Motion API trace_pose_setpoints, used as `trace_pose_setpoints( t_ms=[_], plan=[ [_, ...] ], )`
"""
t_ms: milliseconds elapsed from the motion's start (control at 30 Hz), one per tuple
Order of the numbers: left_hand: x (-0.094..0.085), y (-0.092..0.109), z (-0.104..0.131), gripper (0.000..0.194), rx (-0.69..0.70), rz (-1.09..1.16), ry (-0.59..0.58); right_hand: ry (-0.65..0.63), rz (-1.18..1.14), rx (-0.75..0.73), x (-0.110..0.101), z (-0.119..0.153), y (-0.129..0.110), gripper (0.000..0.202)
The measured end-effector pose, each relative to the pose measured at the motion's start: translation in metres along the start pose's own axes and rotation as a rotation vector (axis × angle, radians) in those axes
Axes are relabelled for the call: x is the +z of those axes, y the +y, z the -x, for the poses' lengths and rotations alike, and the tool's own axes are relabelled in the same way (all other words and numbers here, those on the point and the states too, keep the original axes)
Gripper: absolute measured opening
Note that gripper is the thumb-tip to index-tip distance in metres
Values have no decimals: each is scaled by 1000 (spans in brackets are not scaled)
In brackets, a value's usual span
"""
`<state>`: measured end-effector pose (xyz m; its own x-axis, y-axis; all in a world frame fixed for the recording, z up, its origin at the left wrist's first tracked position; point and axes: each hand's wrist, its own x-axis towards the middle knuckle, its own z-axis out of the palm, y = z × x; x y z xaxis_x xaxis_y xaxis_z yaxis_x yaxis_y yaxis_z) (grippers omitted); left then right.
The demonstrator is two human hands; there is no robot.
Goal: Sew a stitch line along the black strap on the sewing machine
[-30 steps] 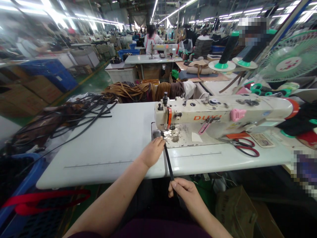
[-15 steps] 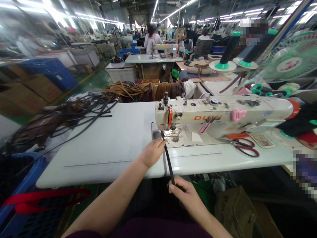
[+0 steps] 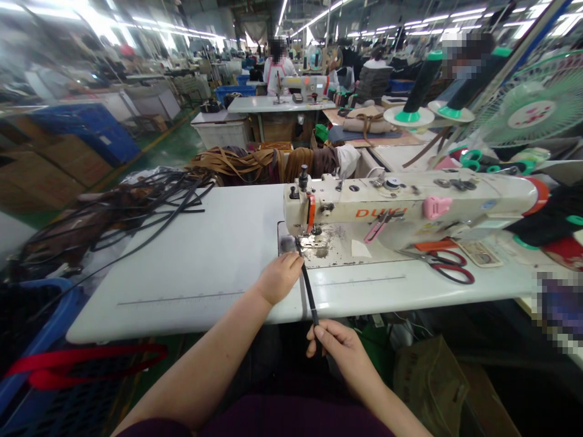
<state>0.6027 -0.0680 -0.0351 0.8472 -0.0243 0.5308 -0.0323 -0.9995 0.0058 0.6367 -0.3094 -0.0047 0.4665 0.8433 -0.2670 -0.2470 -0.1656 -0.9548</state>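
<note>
A narrow black strap (image 3: pixel 309 290) runs from under the needle area of the sewing machine (image 3: pixel 410 206) down past the table's front edge. My left hand (image 3: pixel 281 276) lies on the table just in front of the presser foot, its fingers together and closed on the strap near the needle. Off the front edge, my right hand (image 3: pixel 334 340) pinches the lower stretch of the strap between thumb and fingers. A small pale mark shows on the strap just above that pinch.
Red-handled scissors (image 3: pixel 450 267) lie on the machine bed at the right. Black straps (image 3: pixel 168 212) are heaped on the table's far left. A blue basket (image 3: pixel 50 291) and a red strap (image 3: pixel 86 364) are at lower left. Thread cones (image 3: pixel 419 88) and a fan (image 3: pixel 532 112) stand at right.
My right hand has moved slightly up along the strap, and its fingers have shifted their pinch. The left hand stays at nearly the same spot by the presser foot.
</note>
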Motion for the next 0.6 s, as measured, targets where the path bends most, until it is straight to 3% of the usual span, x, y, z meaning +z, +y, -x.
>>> trace_pose_setpoints(
  t_ms=[333,600],
  plan=[
    [2,-1,2,20,-28,35,-90,1,3,12,0,1,2,50],
    [4,-2,4,22,-10,24,-45,-1,25,13,-1,1,2,50]
  ],
)
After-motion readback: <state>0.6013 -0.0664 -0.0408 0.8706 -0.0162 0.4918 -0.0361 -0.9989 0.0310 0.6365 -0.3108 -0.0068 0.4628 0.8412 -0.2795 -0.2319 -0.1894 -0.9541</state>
